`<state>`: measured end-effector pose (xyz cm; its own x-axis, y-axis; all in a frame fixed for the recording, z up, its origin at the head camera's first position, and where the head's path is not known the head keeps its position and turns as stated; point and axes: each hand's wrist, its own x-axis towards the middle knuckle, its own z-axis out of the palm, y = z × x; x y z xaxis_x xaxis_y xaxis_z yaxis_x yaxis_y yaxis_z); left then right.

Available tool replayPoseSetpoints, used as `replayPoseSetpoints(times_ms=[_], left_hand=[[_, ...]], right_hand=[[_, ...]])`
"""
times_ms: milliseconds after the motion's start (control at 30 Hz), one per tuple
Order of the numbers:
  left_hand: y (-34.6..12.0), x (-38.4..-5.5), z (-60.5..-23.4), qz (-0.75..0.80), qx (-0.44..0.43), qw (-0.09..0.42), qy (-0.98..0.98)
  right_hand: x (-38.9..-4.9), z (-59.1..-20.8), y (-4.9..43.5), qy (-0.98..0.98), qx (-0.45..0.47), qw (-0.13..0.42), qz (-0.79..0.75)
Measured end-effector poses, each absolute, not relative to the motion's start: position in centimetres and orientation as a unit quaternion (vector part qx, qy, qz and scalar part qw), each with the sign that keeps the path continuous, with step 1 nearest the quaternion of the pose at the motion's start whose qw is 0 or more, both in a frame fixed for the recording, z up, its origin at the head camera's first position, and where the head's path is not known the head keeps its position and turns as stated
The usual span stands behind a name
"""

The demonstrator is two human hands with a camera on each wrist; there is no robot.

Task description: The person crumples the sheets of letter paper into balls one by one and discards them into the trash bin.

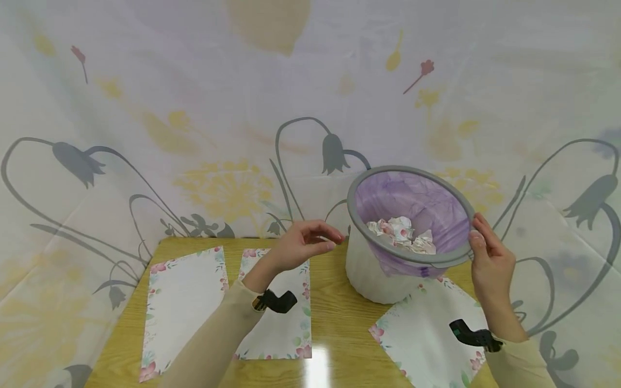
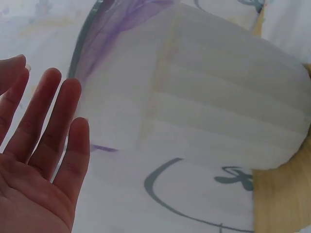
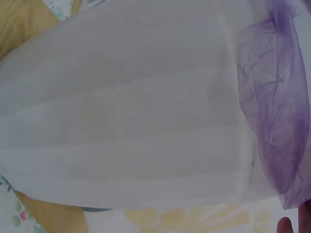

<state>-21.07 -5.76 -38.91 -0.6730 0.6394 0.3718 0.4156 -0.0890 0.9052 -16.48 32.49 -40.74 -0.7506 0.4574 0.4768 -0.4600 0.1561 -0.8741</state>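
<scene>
A white waste bin (image 1: 368, 277) with a grey rim (image 1: 353, 213) is at the right of the wooden table. Its purple liner bag (image 1: 441, 207) folds out over the edge, and crumpled floral paper (image 1: 400, 230) lies inside. My right hand (image 1: 494, 267) grips the rim at its right side, thumb on the near side. Just left of the bin, my left hand (image 1: 303, 245) is held in the air with loosely bent fingers and nothing in them. In the left wrist view its fingers (image 2: 48, 121) are spread beside the bin wall (image 2: 209, 92).
Two flower-bordered paper sheets lie on the table (image 1: 335, 323): one at far left (image 1: 186, 307), another under my left forearm (image 1: 278, 334). A third sheet (image 1: 432, 328) lies askew in front of the bin. Behind hangs a flower-printed cloth (image 1: 310, 81).
</scene>
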Motion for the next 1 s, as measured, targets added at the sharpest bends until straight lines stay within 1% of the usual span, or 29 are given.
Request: replayPoseSetpoints(times_ms=[133, 333, 467, 567, 800, 900, 1000], left_hand=[[-6.0, -19.7, -41.7, 0.644, 0.366, 0.096, 0.665], [-6.1, -18.0, -45.3, 0.665, 0.334, 0.112, 0.658], [-6.0, -16.7, -47.6, 0.68, 0.308, 0.131, 0.652], [-5.7, -15.6, -49.2, 0.694, 0.286, 0.15, 0.644], [-4.5, -13.3, -52.2, 0.728, 0.242, 0.177, 0.616], [-4.0, -12.5, -53.3, 0.74, 0.218, 0.198, 0.605], [-3.4, -11.8, -54.4, 0.747, 0.196, 0.212, 0.598]], right_hand=[[-16.2, -40.9, 32.8, -0.681, -0.004, 0.351, 0.643], [-15.5, -41.4, 33.0, -0.67, -0.002, 0.363, 0.647], [-14.9, -42.1, 33.3, -0.679, -0.015, 0.359, 0.64], [-14.3, -43.0, 33.7, -0.695, -0.046, 0.34, 0.632], [-12.4, -46.2, 35.3, -0.747, -0.125, 0.273, 0.593], [-11.6, -48.1, 36.0, -0.775, -0.125, 0.257, 0.564], [-10.7, -50.5, 36.6, -0.824, -0.105, 0.237, 0.504]])
